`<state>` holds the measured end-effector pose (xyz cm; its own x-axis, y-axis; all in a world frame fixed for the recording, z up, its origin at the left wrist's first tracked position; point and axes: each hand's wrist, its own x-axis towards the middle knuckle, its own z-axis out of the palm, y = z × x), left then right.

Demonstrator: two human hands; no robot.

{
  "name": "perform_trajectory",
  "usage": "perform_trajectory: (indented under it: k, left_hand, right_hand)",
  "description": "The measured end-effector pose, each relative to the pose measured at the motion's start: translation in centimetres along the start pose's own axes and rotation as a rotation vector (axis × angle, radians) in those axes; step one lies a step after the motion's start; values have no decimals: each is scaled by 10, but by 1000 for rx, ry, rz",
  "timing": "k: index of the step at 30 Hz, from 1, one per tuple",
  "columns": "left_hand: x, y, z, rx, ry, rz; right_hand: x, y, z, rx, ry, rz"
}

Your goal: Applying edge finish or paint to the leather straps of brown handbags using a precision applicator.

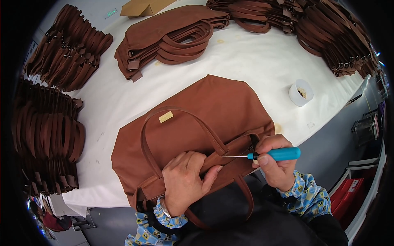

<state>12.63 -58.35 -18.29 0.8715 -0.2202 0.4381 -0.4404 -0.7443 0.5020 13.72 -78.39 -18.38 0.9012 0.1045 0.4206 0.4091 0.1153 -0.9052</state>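
Two jobs — your left hand (pixel 183 176), thumb spread, seemingly steadies the bag (pixel 230 106) beneath it; your right hand (pixel 277 164) pinches a blue-handled tool (pixel 284 153), pointed leftward at the strap (pixel 217 143).

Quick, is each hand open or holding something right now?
Left hand: on the brown bag; whether it's pinching can't be told.
Right hand: closed, holding the teal-handled tool.

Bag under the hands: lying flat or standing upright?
Lying flat: the brown bag shows its broad side facing up, with one handle laid across it.
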Motion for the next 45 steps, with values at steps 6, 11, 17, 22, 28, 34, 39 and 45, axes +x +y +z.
perform_trajectory:
  k: [6, 11, 17, 22, 28, 34, 39, 45]
  left_hand:
    - [0, 0, 0, 0, -1, 0]
    - [0, 1, -2, 52, -24, 8]
    - [1, -1, 3, -4, -4, 6]
    - [-1, 2, -2, 18, -16, -12]
    - [0, 1, 0, 19, -8, -4]
    - [1, 1, -2, 79, -14, 20]
    - [0, 1, -2, 54, -16, -6]
    - [2, 3, -2, 32, -28, -109]
  right_hand:
    - [2, -2, 4, 15, 2, 13]
    - [5, -4, 7, -119, -1, -92]
    - [3, -3, 5, -112, 28, -65]
    - [2, 0, 5, -58, 34, -74]
    - [-1, 2, 4, 131, 98, -24]
    - [1, 2, 4, 35, 22, -40]
    - [0, 1, 5, -52, -9, -47]
    - [5, 8, 0, 349, 180, 88]
